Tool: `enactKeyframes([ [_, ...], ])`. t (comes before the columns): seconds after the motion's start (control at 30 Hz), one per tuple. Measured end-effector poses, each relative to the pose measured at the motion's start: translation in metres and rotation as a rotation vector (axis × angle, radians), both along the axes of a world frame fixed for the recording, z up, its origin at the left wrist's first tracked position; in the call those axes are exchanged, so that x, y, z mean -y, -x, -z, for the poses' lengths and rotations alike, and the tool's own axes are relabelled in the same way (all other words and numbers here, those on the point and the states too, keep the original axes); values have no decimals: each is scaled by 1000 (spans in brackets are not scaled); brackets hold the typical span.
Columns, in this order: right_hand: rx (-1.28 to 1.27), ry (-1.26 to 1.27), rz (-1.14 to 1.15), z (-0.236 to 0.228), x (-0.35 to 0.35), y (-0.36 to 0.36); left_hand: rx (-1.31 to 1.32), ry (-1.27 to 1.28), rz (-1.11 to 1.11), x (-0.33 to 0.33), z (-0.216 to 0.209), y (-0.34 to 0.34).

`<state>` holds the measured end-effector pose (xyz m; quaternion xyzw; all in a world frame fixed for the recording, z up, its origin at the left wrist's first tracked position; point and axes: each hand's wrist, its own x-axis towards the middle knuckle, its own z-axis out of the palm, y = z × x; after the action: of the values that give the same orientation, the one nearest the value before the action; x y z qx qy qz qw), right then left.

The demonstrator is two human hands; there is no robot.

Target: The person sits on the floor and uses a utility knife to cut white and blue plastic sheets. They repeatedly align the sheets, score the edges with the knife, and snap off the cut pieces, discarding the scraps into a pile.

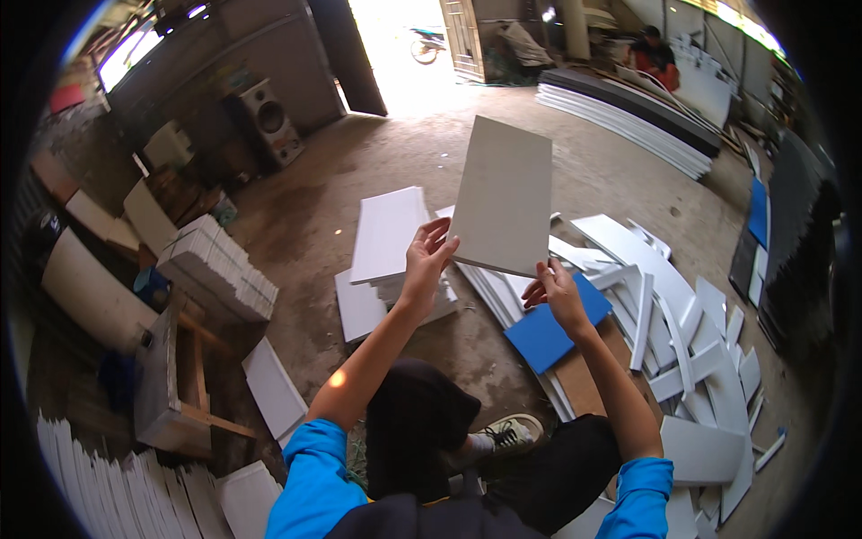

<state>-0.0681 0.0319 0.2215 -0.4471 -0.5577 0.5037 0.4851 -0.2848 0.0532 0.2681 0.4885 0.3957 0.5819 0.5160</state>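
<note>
I hold up a flat grey-white rectangular panel (503, 193) in front of me, tilted slightly, above the floor. My left hand (426, 256) grips its lower left corner. My right hand (555, 292) holds its lower right edge from underneath. Below the panel lies a stack of white panels (388, 235) on the concrete floor. A blue panel (543, 332) rests on a brown board beside my right wrist.
A heap of white offcuts (682, 332) spreads to the right. Stacked white boards (215, 265) and a wooden stool (171, 377) stand at left. Long sheets (628, 112) lie at the back, where a person (651, 58) sits. A loudspeaker (268, 121) stands by the doorway.
</note>
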Motion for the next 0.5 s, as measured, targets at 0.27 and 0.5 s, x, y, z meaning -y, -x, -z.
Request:
enactKeyframes([
  [0.27,251,104,-246,7,-88,136,-48,-43,-395,-21,63,142],
  [0.5,752,-22,74,35,-113,191,-588,26,-450,-60,119,197],
])
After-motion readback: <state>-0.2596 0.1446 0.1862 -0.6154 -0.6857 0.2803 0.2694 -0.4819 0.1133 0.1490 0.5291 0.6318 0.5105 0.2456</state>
